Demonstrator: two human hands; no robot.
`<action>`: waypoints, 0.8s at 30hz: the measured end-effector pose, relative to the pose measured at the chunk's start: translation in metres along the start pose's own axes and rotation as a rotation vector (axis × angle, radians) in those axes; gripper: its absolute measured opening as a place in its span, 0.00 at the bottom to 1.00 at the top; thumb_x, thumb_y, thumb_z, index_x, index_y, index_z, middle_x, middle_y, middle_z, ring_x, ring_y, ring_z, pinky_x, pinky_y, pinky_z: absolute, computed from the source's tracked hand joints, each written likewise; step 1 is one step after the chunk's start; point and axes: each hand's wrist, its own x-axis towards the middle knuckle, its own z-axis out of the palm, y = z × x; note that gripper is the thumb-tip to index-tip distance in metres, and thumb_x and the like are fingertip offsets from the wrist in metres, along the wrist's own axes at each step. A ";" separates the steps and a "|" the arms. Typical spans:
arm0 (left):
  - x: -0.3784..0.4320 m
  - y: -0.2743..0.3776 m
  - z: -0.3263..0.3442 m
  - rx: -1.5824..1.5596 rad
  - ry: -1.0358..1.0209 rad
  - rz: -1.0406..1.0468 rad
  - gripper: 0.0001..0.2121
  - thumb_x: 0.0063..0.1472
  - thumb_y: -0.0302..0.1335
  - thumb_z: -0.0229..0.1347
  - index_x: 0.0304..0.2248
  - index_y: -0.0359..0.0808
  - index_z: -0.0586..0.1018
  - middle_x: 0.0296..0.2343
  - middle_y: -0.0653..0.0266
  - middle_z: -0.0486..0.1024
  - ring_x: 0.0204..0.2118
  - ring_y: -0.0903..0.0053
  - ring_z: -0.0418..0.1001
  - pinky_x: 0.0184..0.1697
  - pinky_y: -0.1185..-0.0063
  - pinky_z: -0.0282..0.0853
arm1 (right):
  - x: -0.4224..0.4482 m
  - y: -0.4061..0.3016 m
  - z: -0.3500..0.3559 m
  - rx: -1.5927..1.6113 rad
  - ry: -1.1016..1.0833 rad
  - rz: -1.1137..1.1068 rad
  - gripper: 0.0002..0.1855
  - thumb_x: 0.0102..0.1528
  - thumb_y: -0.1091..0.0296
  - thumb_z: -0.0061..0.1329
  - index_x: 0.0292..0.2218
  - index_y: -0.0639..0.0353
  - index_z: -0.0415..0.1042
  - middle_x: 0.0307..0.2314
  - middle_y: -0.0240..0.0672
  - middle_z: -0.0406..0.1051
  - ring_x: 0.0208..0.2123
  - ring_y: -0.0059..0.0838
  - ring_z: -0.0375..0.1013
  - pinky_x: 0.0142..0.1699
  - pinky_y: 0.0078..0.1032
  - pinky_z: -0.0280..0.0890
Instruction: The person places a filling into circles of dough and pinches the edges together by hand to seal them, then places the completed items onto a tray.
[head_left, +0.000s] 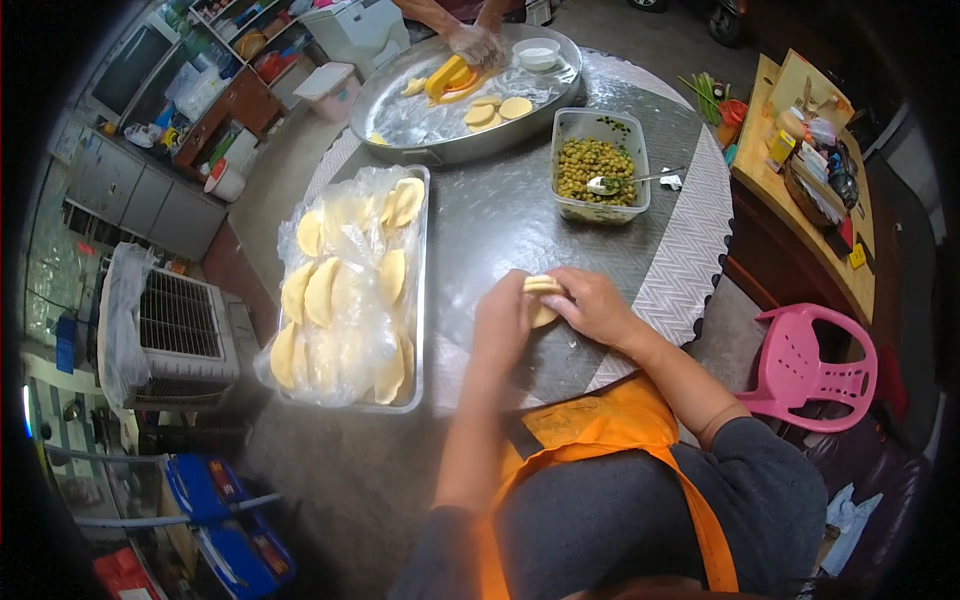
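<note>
Between my left hand (504, 307) and my right hand (589, 304) is a pale yellow folded piece of dough (541, 286), pinched from both sides above the table. Fingers cover part of its rim, so I cannot tell whether the edge is fully sealed. Beyond my hands stands a clear plastic tub (600, 214) of greenish-yellow beans or peas mixed with chopped greens (589, 161). A metal spoon (604, 184) rests in it, handle over the right rim. To my left, a metal tray (421, 300) holds several half-moon dumplings (322, 291), partly covered by crumpled clear plastic film (352, 352).
Across the round table (480, 225), another person's floury hands (476, 43) work in a large round metal pan (457, 150) holding dough discs (516, 108), orange-yellow pieces (448, 79) and a white bowl (536, 54). A pink plastic chair (817, 367) and a wooden desk (757, 150) stand right.
</note>
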 end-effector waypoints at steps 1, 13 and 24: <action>-0.002 0.003 -0.003 0.254 -0.087 0.004 0.09 0.60 0.26 0.49 0.39 0.33 0.72 0.30 0.48 0.75 0.33 0.56 0.75 0.36 0.69 0.68 | -0.001 0.002 0.000 -0.210 -0.036 -0.171 0.10 0.55 0.67 0.50 0.35 0.65 0.68 0.26 0.47 0.72 0.28 0.45 0.74 0.33 0.32 0.67; -0.003 -0.012 0.012 -0.308 0.091 -0.057 0.06 0.56 0.18 0.50 0.35 0.31 0.73 0.25 0.49 0.75 0.28 0.59 0.75 0.31 0.73 0.68 | -0.006 -0.019 -0.002 0.388 0.012 0.398 0.11 0.52 0.73 0.48 0.38 0.63 0.67 0.28 0.49 0.72 0.31 0.51 0.72 0.35 0.38 0.67; -0.004 0.003 -0.002 -0.008 -0.031 -0.120 0.08 0.58 0.20 0.50 0.38 0.30 0.73 0.28 0.57 0.75 0.30 0.75 0.74 0.34 0.79 0.67 | -0.003 -0.004 0.003 -0.034 0.102 -0.046 0.09 0.54 0.71 0.48 0.37 0.64 0.67 0.27 0.50 0.72 0.30 0.51 0.73 0.34 0.36 0.66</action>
